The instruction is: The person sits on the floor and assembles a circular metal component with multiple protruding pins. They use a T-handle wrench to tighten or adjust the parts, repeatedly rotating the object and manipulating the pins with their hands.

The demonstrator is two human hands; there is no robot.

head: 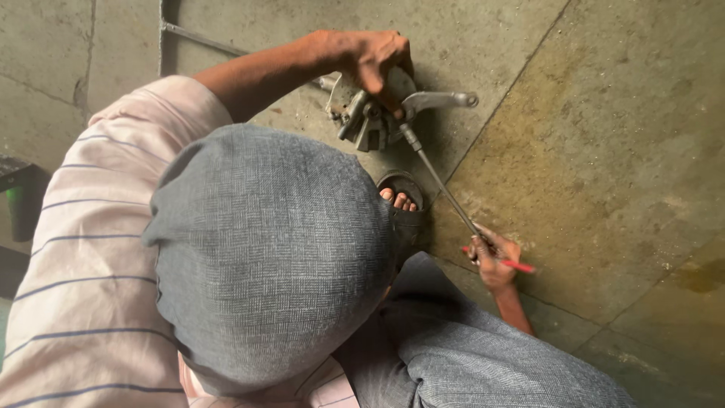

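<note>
Far out to the left of the grey cast-metal assembly (pixel 370 121) lies my pale pink shirt with thin blue stripes (pixel 91 249). Nearer to the assembly, and below it, is my bent knee in grey woven trousers (pixel 272 249). Above the knee and to the left of the assembly, a thin grey metal bar (pixel 200 39) lies on the floor.

My left hand (pixel 374 57) comes in from that side with the forearm bare. It sits on top of the assembly with the fingers curled down over its upper edge, holding it. The assembly rests on the stone slab floor (pixel 604 151), and a flat silvery lever arm (pixel 445 99) sticks out of it to the right, ending in a rounded tip.

Just below the assembly, my toes show in a dark open sandal (pixel 404 200), tucked against the edge of my knee.

A long thin steel tool shaft (pixel 445 193) runs from the underside of the assembly down and to the right, its tip set into the assembly. My right hand (pixel 492 261), below and right of the assembly, is closed around the far end of that shaft. The tool's red handle (pixel 517 265) pokes out past my fingers. Whether the shaft's tip sits in a screw or a slot I cannot tell. Right of everything, the floor is worn greenish-brown slabs with dark joints.
</note>
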